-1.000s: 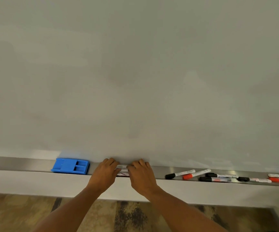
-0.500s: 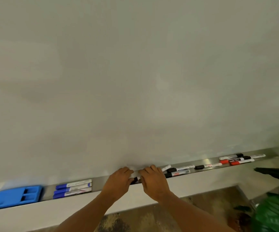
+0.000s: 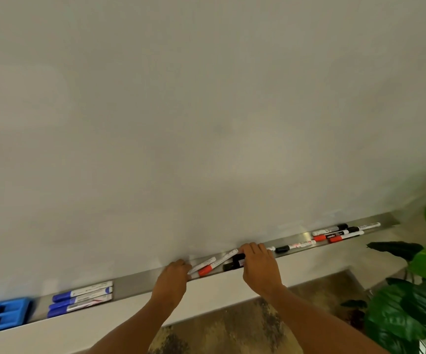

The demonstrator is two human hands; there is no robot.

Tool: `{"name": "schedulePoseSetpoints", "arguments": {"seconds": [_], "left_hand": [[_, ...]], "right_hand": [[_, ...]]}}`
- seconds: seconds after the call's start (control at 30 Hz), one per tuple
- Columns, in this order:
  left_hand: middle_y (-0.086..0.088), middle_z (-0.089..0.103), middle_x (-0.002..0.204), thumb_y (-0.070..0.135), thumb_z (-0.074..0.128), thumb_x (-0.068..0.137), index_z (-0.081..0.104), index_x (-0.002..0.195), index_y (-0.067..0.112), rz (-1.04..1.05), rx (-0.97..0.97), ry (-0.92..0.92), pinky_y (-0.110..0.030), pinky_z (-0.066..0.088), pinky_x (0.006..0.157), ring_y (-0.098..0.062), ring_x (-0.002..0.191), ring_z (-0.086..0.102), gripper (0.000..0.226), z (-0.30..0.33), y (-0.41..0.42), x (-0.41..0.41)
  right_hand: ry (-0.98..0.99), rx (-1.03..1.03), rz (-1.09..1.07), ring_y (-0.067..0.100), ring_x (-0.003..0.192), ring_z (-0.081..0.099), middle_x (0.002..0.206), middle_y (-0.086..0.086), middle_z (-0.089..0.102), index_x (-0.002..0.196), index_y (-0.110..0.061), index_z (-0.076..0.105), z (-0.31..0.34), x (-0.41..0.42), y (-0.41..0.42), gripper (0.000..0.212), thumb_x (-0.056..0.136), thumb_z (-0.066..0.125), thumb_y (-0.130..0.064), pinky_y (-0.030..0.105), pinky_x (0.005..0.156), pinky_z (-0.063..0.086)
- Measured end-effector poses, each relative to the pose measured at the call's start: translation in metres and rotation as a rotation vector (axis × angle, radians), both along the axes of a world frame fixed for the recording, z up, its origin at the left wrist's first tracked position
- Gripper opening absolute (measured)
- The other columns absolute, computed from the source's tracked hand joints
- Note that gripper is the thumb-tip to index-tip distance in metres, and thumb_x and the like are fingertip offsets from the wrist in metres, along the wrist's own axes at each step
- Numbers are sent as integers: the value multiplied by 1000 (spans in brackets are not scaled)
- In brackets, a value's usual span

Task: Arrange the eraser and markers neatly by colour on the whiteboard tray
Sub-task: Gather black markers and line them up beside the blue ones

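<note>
A steel whiteboard tray (image 3: pixel 135 286) runs from lower left up to the right. The blue eraser (image 3: pixel 1 315) lies at its left end, with three blue markers (image 3: pixel 81 298) in a row beside it. My left hand (image 3: pixel 172 278) rests on the tray edge, fingertips at the end of a white marker. A red-capped marker (image 3: pixel 215 264) and a black marker (image 3: pixel 233 261) lie loose between my hands. My right hand (image 3: pixel 258 263) covers the black marker's right end. More black and red markers (image 3: pixel 334 235) lie further right.
The whiteboard (image 3: pixel 206 111) fills the upper view. A white ledge (image 3: pixel 91 328) runs under the tray. A green leafy plant (image 3: pixel 421 290) stands at the right, close to the tray's end. Brown patterned floor lies below.
My hands have moved apart along the tray, uncovering the red-capped and black markers between them. The view has shifted right, so the plant shows more.
</note>
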State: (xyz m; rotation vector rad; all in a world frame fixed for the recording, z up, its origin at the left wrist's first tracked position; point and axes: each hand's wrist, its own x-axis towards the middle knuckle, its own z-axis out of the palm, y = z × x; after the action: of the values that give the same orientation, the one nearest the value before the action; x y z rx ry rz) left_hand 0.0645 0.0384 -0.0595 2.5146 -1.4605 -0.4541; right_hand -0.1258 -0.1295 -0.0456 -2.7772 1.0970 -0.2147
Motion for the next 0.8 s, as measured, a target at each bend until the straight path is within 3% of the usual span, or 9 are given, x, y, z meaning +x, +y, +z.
{"name": "schedulePoseSetpoints", "arguments": {"seconds": [0.17,0.27,0.4,0.5,0.63,0.8], "left_hand": [[-2,50,125,-1,50,87,52,124,17,-11,4,1,-28,47,94,-18,108,50,41,3,0,-2],[-2,47,123,1,48,86,47,126,16,-12,-92,36,-26,47,87,-16,100,49,42,4,10,-4],[3,57,108,35,35,97,45,115,24,-83,-213,17,-17,43,72,-8,82,48,23,5,24,-3],[8,57,97,52,26,97,49,109,25,-47,-247,-53,-17,38,64,-9,77,49,37,9,25,0],[5,52,91,46,28,99,55,99,19,-6,-258,-48,-19,41,63,-10,71,50,38,12,18,3],[-2,54,95,31,38,100,59,101,13,-1,-202,-33,-22,41,64,-12,70,50,28,12,15,5]], "right_hand": [[-4,11,-1,22,97,58,105,1,65,107,-19,60,-3,-9,-7,39,71,68,-5,36,85,50],[-7,19,24,23,98,59,104,2,66,106,-18,62,-5,-14,-11,40,70,72,-5,36,86,50],[18,-17,194,17,99,55,105,-5,63,105,-25,61,-8,-20,-17,24,82,64,-22,30,85,46],[50,-49,310,16,104,51,112,-6,60,111,-27,58,-11,-19,-20,26,92,48,-41,31,91,43],[125,-89,369,18,109,51,117,-4,59,119,-24,56,-11,-13,-22,42,91,46,-54,36,96,41],[273,-162,417,24,110,47,120,2,55,119,-18,55,-16,-6,-26,37,95,48,-46,40,97,40]]}}
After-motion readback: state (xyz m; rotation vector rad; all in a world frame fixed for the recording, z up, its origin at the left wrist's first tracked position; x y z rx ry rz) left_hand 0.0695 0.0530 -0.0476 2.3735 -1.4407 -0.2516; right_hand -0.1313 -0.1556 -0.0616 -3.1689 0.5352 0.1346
